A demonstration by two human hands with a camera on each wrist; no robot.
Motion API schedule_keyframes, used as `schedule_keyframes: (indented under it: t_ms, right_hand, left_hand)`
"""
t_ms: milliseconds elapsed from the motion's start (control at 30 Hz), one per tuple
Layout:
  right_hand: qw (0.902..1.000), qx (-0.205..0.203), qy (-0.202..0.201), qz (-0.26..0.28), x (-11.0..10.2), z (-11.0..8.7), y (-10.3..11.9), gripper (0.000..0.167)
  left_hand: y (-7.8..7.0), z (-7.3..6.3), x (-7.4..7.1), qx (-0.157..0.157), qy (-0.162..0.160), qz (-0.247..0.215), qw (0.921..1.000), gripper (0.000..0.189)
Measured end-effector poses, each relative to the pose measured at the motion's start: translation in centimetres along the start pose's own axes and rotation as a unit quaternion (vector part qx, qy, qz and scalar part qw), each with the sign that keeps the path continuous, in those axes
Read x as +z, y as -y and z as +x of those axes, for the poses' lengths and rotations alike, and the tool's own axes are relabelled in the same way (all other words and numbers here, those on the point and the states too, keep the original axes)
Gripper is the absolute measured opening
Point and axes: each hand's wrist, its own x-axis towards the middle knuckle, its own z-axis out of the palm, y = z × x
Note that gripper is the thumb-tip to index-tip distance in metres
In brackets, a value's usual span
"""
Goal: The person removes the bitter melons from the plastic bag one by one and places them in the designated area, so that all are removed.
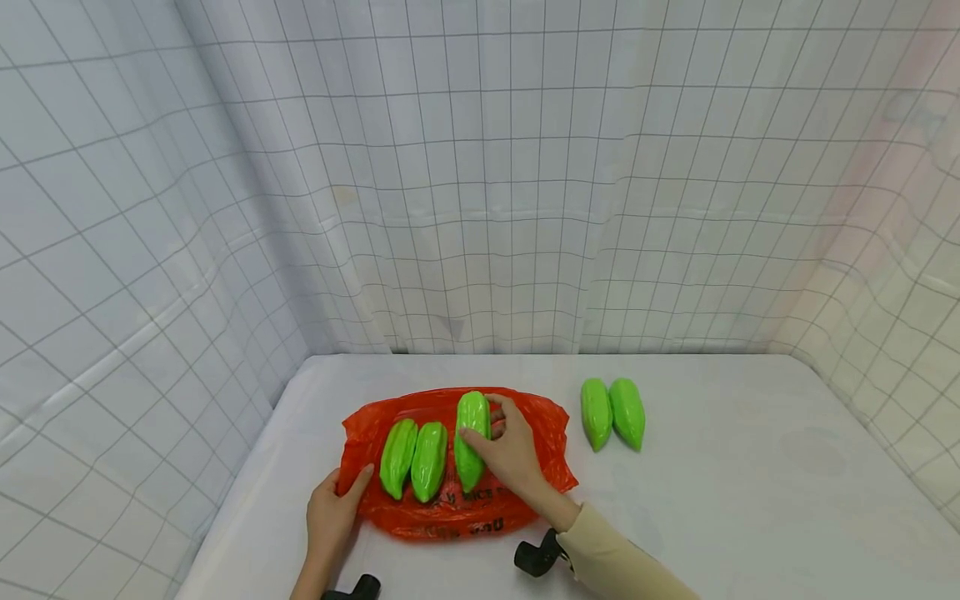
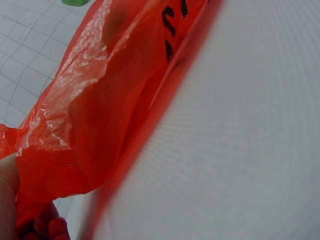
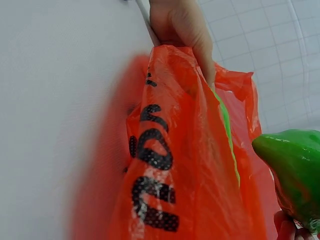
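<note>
A red plastic bag (image 1: 540, 417) with black lettering lies spread on the white table. My left hand (image 1: 332, 510) pinches the bag's left edge between thumb and fingers; the left wrist view shows the thumb (image 2: 7, 187) on the crinkled film. My right hand (image 1: 517, 454) grips a glossy green fruit (image 1: 470, 417), long, ridged and tapering to a point, over the right half of the bag. In the right wrist view its tip (image 3: 265, 145) points toward the bag. Two similar green fruits, a left one (image 1: 397, 458) and a right one (image 1: 429, 462), lie side by side on the bag.
Two more green fruits, one left (image 1: 596, 414) and one right (image 1: 627, 412), lie together on the table (image 1: 735, 483), right of the bag. Behind and at both sides hang white checked curtains (image 1: 480, 208). Black wrist mounts (image 1: 536, 557) sit near the forearms.
</note>
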Motion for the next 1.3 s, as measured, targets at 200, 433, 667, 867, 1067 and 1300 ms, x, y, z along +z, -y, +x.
schedule_keyframes:
  t_ms: [200, 433, 667, 867, 1067, 1300]
  right_hand:
    - [0.9998, 0.002, -0.003, 0.022, -0.6, -0.1, 0.0, 0.058]
    - [0.9995, 0.010, -0.014, 0.026, -1.2, -0.2, 0.7, 0.056]
    - [0.9985, -0.008, -0.019, 0.050, -2.3, -0.9, 3.8, 0.052]
    - [0.9972, -0.009, -0.029, 0.068, -3.0, -0.9, 3.8, 0.051]
    - [0.9955, -0.007, -0.056, 0.076, -3.7, -0.9, 3.6, 0.053]
    - [0.9946, -0.010, -0.075, 0.070, -4.2, -0.7, 3.5, 0.053]
  left_hand:
    - [0.0, 0.0, -0.1, 0.000, 0.004, -0.003, 1.0000, 0.051]
    - [0.0, -0.1, -0.1, -0.008, 0.004, 0.000, 1.0000, 0.051]
    - [0.0, -0.1, -0.1, -0.007, 0.002, -0.003, 1.0000, 0.051]
    - [-0.1, -0.1, 0.0, -0.003, 0.000, -0.001, 1.0000, 0.047]
    - [-0.3, -0.1, -0.2, 0.003, -0.002, 0.000, 1.0000, 0.047]
    - [-0.3, -0.2, -0.2, -0.002, 0.004, -0.002, 1.0000, 0.051]
